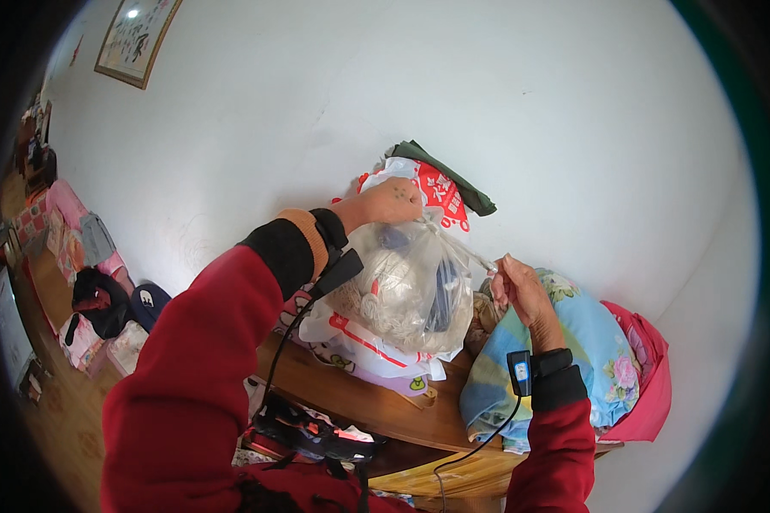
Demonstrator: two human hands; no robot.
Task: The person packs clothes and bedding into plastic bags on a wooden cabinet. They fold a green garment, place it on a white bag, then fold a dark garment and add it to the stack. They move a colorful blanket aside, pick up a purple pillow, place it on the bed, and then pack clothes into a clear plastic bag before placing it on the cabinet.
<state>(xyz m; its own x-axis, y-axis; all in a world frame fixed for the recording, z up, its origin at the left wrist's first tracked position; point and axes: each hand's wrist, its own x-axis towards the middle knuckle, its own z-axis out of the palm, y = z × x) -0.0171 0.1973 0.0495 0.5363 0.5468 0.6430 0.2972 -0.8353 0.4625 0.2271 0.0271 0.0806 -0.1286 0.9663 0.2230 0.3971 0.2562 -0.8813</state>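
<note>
A clear plastic bag (402, 291) stuffed with pale yarn and some dark items stands on the wooden cabinet, its neck gathered at the top. My left hand (389, 201) is closed in a fist at the upper left of that neck; its fingertips are turned away from view. Stretched out to the right, a twisted end of the bag runs to my right hand (522, 291), which pinches it between thumb and fingers. Under and behind the clear bag lie a white and red plastic bag (376, 346) and a folded dark green cloth (449, 177).
Right of the bag sits a bundle in blue floral cloth (565, 342), with a red bag (646, 376) beside it. Shoes (316, 436) lie below the wooden cabinet top (402, 406). Clothes and a dark cap (148, 305) are piled at the left. A framed picture (137, 43) hangs on the wall.
</note>
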